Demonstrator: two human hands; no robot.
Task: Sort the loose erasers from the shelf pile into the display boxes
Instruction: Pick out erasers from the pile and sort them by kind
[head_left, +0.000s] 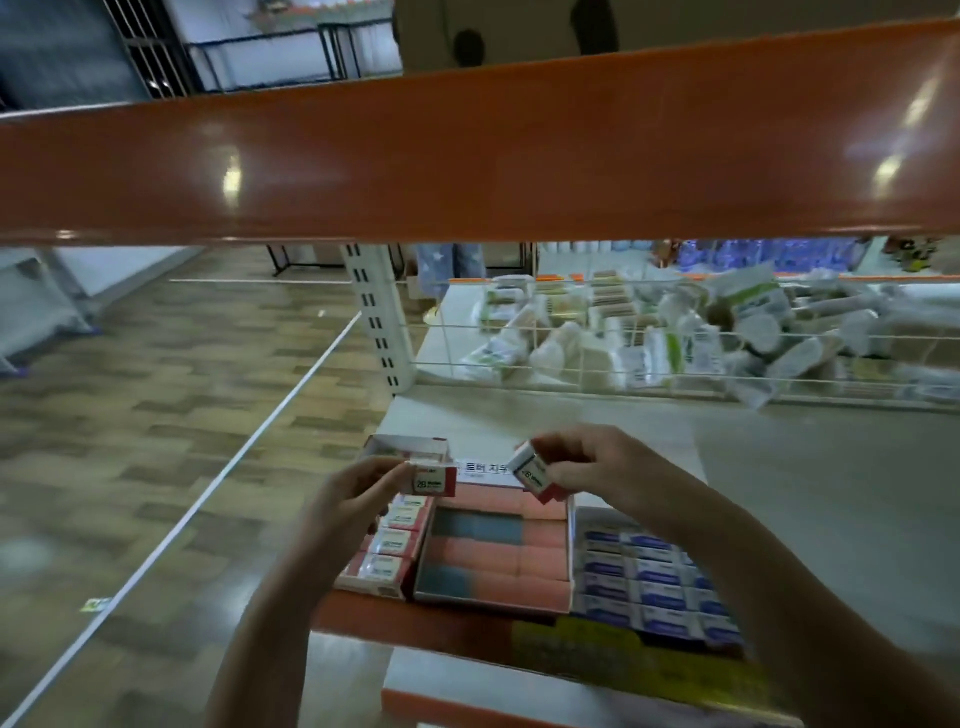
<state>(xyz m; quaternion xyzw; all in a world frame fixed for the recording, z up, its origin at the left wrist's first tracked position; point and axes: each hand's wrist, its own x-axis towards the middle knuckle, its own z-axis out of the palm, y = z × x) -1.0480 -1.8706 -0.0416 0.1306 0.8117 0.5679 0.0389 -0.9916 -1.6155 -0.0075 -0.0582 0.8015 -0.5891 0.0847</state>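
Observation:
My left hand (347, 499) pinches a white and red 2B eraser (434, 480) above the back of the left display box (382, 584), which holds a row of the same erasers. My right hand (587, 465) grips a second 2B eraser (534, 473), tilted, over the far edge of the middle box (496, 603) of pink and blue erasers. To the right stands a box of blue-labelled erasers (654, 582). An open red and white carton (408, 447) sits behind the left box.
An orange shelf beam (467, 156) crosses overhead close to my head. Behind the grey shelf surface (805, 467) a white wire fence (675, 364) holds back a heap of white packets. Wooden floor lies to the left.

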